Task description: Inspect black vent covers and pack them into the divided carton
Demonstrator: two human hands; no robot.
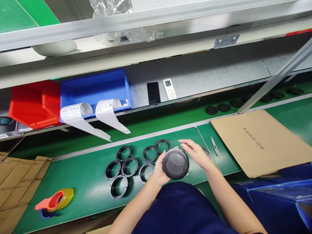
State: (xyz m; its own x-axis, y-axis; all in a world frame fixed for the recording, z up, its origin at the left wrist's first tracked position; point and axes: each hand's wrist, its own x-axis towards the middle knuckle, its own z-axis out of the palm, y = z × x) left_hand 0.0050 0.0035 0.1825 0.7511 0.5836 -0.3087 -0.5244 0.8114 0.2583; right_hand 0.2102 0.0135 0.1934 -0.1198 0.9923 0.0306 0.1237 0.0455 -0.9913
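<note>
My left hand (159, 169) grips a round black vent-like part (175, 164) by its left edge, just above the green bench (80, 182). My right hand (195, 151) hovers over the part's upper right rim with fingers spread flat, touching or almost touching it. Several black plastic rings (124, 167) lie in a cluster on the bench just left of my hands.
A tape dispenser (55, 201) sits near the bench's front left. A cardboard sheet (260, 141) lies at right, with tweezers (214, 146) beside it. Black discs (211, 110) ride the belt behind. Red bin (34, 104), blue bin (95, 89), phone (153, 92) and remote (169, 88) on the shelf.
</note>
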